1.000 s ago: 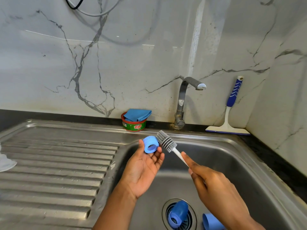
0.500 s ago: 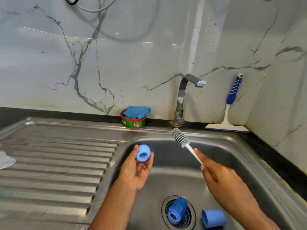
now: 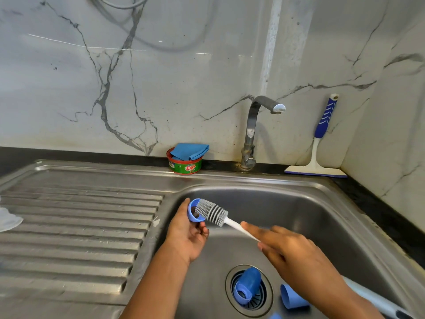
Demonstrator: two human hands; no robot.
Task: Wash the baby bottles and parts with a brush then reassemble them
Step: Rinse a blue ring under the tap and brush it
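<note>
Left hand (image 3: 186, 238) fingers round blue ring (image 3: 193, 211), right hand (image 3: 296, 254) fingers round brush (image 3: 212, 211), above open basin (image 3: 322, 217)

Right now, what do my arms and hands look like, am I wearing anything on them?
Both forearms are bare, no sleeves in view. The left hand and right hand have no gloves, and no rings, watch or bracelets show. The right hand is slightly motion-blurred, so small details on its fingers can't be ruled out.

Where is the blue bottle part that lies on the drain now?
In the head view, the blue bottle part lies on the drain strainer at the sink's bottom, below the right hand, left of another blue cap.
</note>
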